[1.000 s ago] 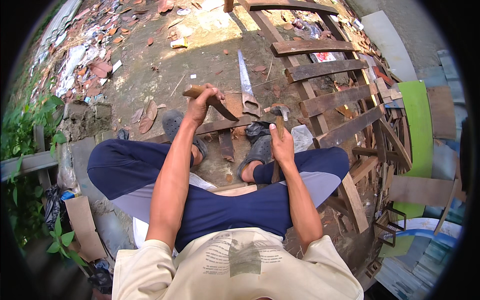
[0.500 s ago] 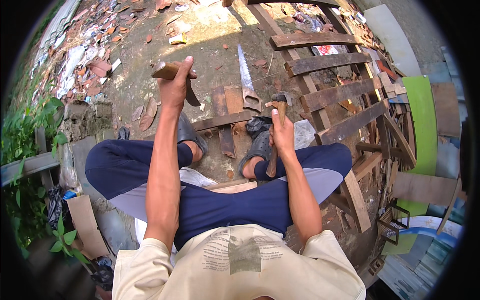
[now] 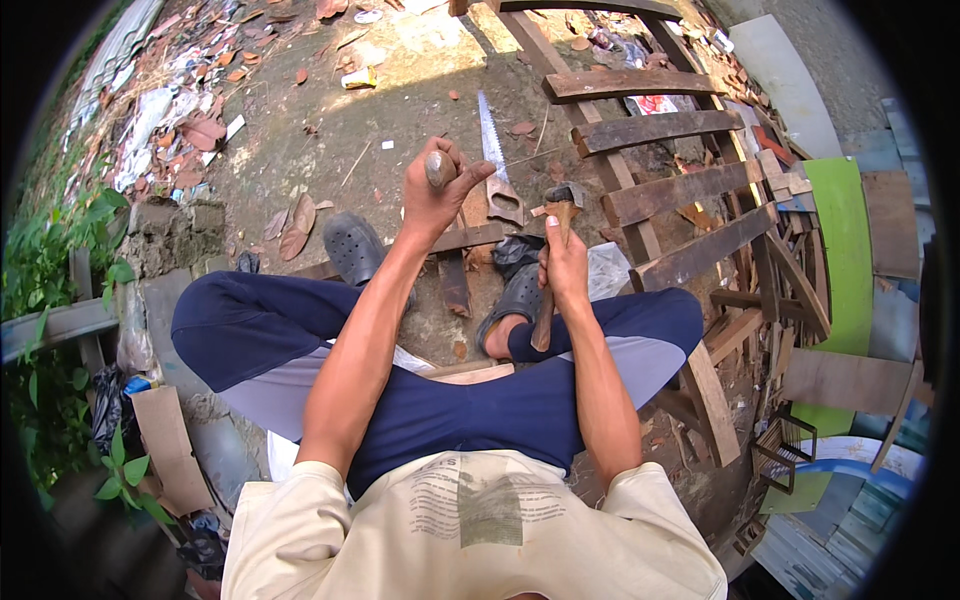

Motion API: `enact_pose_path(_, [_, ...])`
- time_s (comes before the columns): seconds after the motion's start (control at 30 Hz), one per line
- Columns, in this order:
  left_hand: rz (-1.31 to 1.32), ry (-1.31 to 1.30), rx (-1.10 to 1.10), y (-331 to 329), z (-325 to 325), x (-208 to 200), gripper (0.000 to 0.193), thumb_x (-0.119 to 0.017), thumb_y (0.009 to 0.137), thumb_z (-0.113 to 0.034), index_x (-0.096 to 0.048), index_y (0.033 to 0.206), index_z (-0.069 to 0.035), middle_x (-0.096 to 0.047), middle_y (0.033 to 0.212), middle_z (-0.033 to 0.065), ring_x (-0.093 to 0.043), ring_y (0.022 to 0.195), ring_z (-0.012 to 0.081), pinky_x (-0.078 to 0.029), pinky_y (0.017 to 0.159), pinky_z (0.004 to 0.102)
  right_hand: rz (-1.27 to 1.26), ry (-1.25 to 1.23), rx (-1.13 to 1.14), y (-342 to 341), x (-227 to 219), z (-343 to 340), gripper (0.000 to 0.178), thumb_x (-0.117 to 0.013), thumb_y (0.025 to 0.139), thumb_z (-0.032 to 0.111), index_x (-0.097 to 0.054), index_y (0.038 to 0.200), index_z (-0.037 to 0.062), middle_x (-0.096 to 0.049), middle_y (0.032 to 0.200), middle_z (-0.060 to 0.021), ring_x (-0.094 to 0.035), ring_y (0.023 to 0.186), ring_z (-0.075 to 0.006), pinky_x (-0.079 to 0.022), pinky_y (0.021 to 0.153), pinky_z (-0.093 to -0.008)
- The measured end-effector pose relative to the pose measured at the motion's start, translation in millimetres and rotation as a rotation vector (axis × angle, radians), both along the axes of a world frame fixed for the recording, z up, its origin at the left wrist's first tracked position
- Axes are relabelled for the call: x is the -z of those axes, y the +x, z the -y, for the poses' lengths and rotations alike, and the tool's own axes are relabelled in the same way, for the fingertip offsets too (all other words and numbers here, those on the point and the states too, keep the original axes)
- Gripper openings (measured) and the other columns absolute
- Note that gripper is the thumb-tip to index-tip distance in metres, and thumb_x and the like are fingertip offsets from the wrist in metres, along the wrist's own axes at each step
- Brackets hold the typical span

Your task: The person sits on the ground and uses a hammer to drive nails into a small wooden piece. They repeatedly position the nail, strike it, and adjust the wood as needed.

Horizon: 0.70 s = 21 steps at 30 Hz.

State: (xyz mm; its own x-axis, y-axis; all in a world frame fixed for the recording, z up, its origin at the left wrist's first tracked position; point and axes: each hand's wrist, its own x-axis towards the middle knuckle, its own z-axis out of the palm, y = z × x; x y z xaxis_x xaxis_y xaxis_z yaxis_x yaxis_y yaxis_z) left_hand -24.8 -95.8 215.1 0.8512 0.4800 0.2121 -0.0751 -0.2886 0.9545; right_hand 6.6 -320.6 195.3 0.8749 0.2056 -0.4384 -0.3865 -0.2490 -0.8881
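Note:
My left hand (image 3: 428, 205) is raised over the ground in front of me, fingers wrapped round a wooden-handled tool (image 3: 438, 168). The handle's rounded butt points up; whatever lies beyond the fist is hidden. My right hand (image 3: 566, 272) grips a hammer (image 3: 544, 325) by its wooden handle, metal head at the far end, above my right foot. Beyond both hands a handsaw (image 3: 490, 135) lies flat, blade away from me. A dark wooden strip (image 3: 470, 237) lies crosswise between my feet, over another wooden piece (image 3: 454, 285).
A slatted wooden frame (image 3: 690, 190) stretches along the right, with a green board (image 3: 838, 290) beyond it. Black plastic (image 3: 517, 250) lies by my right clog (image 3: 518, 300). Litter and dry leaves cover the far left; a broken block wall (image 3: 175, 235) and plants are nearer.
My left hand has moved right and tilted its tool, so the butt faces up and the dark part seen earlier is hidden. My right hand and the hammer have stayed nearly still.

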Motion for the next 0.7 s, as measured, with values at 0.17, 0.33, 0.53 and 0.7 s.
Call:
enact_pose_path(0.17, [-0.042,-0.056,-0.097,8,17,4,0.046,-0.083,0.088,-0.037,-0.052,0.099,-0.004,-0.052,0.074,-0.0001,-0.055,0.070,0.0115,-0.048,0.063,0.0320,-0.013,0.008,-0.013,0,1,0,0.044,-0.057,0.105,0.046,-0.057,0.093,0.0041,-0.045,0.053,0.0020,-0.045,0.038,-0.0111,-0.037,0.036,-0.0301])
enact_pose_path(0.33, [-0.132,-0.135,0.129,8,-4,-13,0.042,-0.086,0.085,-0.032,-0.064,0.102,0.000,-0.064,0.083,0.0027,-0.060,0.080,0.0136,-0.051,0.076,0.0356,-0.004,-0.003,-0.026,-1,1,-1,0.042,-0.056,0.105,0.046,-0.056,0.093,0.0054,-0.045,0.054,0.0017,-0.044,0.039,-0.0104,-0.036,0.037,-0.0293])
enact_pose_path(0.53, [-0.221,-0.271,0.236,4,-8,-17,0.029,-0.083,0.088,-0.030,-0.069,0.089,-0.004,-0.064,0.077,-0.0012,-0.056,0.074,0.0077,-0.045,0.068,0.0295,-0.001,-0.001,-0.019,-1,0,-2,0.043,-0.054,0.106,0.046,-0.052,0.088,0.0080,-0.042,0.055,0.0018,-0.041,0.039,-0.0095,-0.035,0.036,-0.0280])
enact_pose_path(0.7, [-0.223,-0.199,0.186,4,-1,-13,0.026,-0.080,0.091,-0.026,-0.075,0.103,-0.003,-0.072,0.086,-0.0012,-0.059,0.078,0.0058,-0.048,0.069,0.0276,-0.010,0.033,-0.007,0,0,-2,0.043,-0.056,0.105,0.046,-0.057,0.095,0.0037,-0.045,0.053,0.0022,-0.044,0.039,-0.0105,-0.037,0.036,-0.0297])
